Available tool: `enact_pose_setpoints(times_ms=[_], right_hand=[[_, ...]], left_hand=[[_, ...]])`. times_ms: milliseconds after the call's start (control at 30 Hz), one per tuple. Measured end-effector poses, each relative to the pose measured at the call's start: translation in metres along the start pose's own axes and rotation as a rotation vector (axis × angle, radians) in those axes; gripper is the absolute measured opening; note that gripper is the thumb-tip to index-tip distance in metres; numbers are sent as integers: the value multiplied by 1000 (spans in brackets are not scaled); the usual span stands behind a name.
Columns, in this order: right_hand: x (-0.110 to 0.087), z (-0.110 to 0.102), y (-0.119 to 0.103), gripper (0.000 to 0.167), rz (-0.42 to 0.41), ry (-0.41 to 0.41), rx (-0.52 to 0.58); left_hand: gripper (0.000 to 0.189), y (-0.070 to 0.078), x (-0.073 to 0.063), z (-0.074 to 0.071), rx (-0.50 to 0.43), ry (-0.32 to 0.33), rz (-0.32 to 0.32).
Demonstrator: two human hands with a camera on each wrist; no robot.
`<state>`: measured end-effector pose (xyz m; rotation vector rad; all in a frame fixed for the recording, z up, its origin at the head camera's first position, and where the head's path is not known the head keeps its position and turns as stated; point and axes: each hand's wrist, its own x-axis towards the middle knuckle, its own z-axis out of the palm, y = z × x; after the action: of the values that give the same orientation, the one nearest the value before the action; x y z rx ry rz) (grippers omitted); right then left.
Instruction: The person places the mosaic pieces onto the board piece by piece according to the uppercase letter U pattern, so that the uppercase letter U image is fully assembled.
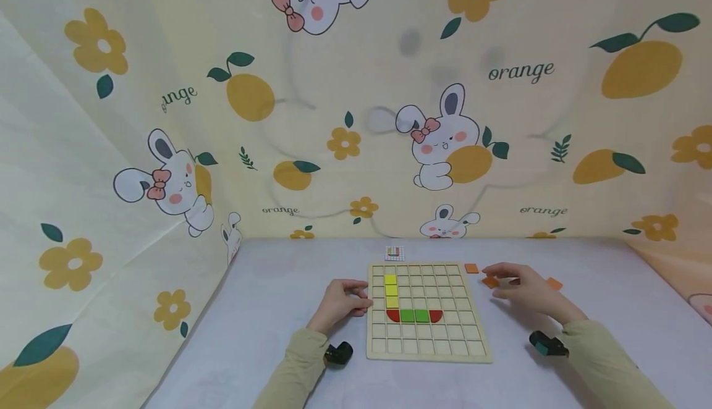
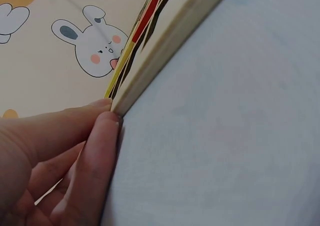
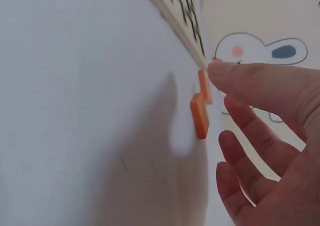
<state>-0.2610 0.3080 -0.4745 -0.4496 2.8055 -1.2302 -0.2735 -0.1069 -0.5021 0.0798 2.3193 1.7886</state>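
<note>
A pale wooden grid board [image 1: 456,328] lies on the table. In it are yellow squares [image 1: 392,290] in a column, two green squares [image 1: 414,316], and a red rounded piece [image 1: 436,316] at each end of the green pair. My left hand [image 1: 340,304] touches the board's left edge with its fingertips, as the left wrist view shows close up. Beyond the board's right edge, my right hand [image 1: 525,288] hovers with fingers spread around an orange square tile [image 1: 490,282]. The right wrist view shows this tile [image 3: 199,117] near the fingertips, standing apart from them.
Another orange tile [image 1: 471,268] lies by the board's top right corner, and a further one [image 1: 554,283] sits partly behind the right hand. A small pattern card [image 1: 395,253] is behind the board. A printed curtain [image 1: 345,174] rises at the table's back edge.
</note>
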Motion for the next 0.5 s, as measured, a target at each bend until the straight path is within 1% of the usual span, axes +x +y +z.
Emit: enact_pose_setpoints(times_ms=[300,500], right_hand=[[10,4,3,41,15,-12,15],[13,7,4,39,55,-26,-26]], left_hand=[[44,1,-1,0,10,4,4],[45,1,-1,1,26,8,-10]])
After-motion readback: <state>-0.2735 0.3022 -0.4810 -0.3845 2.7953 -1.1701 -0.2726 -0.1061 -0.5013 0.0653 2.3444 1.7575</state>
